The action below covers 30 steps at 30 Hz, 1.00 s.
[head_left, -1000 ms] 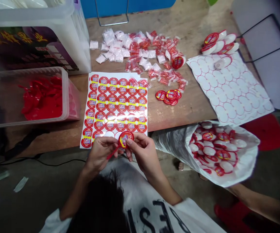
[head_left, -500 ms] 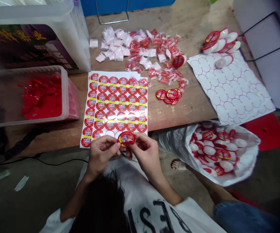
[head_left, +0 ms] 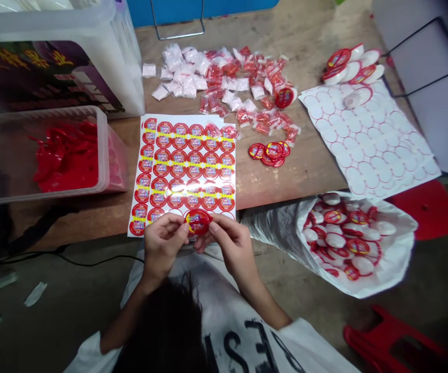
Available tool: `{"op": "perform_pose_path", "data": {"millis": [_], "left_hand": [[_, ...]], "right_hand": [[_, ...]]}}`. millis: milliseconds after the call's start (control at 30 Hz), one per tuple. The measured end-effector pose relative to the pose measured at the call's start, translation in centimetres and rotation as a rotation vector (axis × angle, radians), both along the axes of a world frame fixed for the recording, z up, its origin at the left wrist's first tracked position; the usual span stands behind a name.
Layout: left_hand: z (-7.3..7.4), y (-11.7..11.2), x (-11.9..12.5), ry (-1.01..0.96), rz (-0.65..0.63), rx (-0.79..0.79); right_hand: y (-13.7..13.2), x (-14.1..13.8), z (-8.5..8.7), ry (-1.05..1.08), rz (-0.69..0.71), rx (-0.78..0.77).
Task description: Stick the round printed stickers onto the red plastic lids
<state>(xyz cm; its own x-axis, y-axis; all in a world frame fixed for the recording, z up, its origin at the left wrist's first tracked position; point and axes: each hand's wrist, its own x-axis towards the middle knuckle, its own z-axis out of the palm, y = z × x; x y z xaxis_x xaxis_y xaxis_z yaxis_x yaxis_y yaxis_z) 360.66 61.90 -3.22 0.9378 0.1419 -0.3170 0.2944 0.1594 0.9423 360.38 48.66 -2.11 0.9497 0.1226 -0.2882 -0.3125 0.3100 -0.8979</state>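
Note:
Between both hands, over the near edge of the table, is a red round plastic lid [head_left: 198,221] with a printed sticker on its face. My left hand [head_left: 162,246] pinches its left edge with thumb and fingers. On the opposite edge, my right hand [head_left: 232,243] grips it the same way. Just beyond lie sheets of round red-and-yellow stickers [head_left: 194,171], with some white gaps in the nearest row. A small pile of stickered red lids [head_left: 273,151] rests to the right of the sheets.
Left stands a clear tub [head_left: 103,140] of red plastic pieces beside a large white container [head_left: 130,67]. Small pink and red packets [head_left: 224,77] lie behind. At right are peeled backing sheets [head_left: 371,140], white-and-red capsules [head_left: 353,65], a white sack [head_left: 396,269] of capsules and a red stool [head_left: 387,331].
The lid has shifted slightly left, and my right thumb has moved from its face to its edge. Another person's leg and foot at the lower right have gone from view, showing the red stool.

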Motion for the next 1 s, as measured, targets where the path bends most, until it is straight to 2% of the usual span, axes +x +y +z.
{"op": "perform_pose_path", "data": {"millis": [100,200,267,433,500,567,633,700,767,867,1000], "left_hand": [[0.5,0.2,0.2,-0.012,-0.067,0.031],[1.0,0.2,0.3,0.003,-0.140,0.072],[1.0,0.2,0.4,0.009,-0.140,0.106],[-0.5,0.1,0.8,0.052,-0.126,0.118],[-1.1,0.2,0.8,0.069,-0.136,0.125],[-1.3,0.4,0.7,0.074,-0.142,0.139],[-1.1,0.8,0.6,0.072,-0.121,0.155],[-0.7,1.5,0.6,0.063,-0.070,0.181],[-0.4,2.4,0.6,0.045,-0.012,0.209],[-0.1,3.7,0.7,0.008,0.053,0.277],[0.6,5.1,0.4,-0.085,0.084,0.416]], "right_hand": [[-0.2,0.2,-0.4,0.041,0.018,0.027],[-0.4,0.3,-0.9,0.055,0.032,-0.008],[-0.6,0.4,-1.1,0.019,0.064,-0.052],[-1.7,0.5,-1.5,-0.190,0.135,-0.366],[-2.4,0.8,-1.8,-0.233,0.131,-0.421],[-3.6,1.8,-2.1,-0.228,0.071,-0.409],[-5.5,3.6,-2.5,-0.204,-0.075,-0.433],[-8.0,6.1,-2.9,-0.199,-0.299,-0.575],[-10.6,8.9,-3.2,-0.242,-0.451,-0.824],[-13.6,12.5,-3.7,-0.237,-0.527,-0.978],[-14.9,14.8,-4.7,-0.222,-0.570,-1.122]]}}
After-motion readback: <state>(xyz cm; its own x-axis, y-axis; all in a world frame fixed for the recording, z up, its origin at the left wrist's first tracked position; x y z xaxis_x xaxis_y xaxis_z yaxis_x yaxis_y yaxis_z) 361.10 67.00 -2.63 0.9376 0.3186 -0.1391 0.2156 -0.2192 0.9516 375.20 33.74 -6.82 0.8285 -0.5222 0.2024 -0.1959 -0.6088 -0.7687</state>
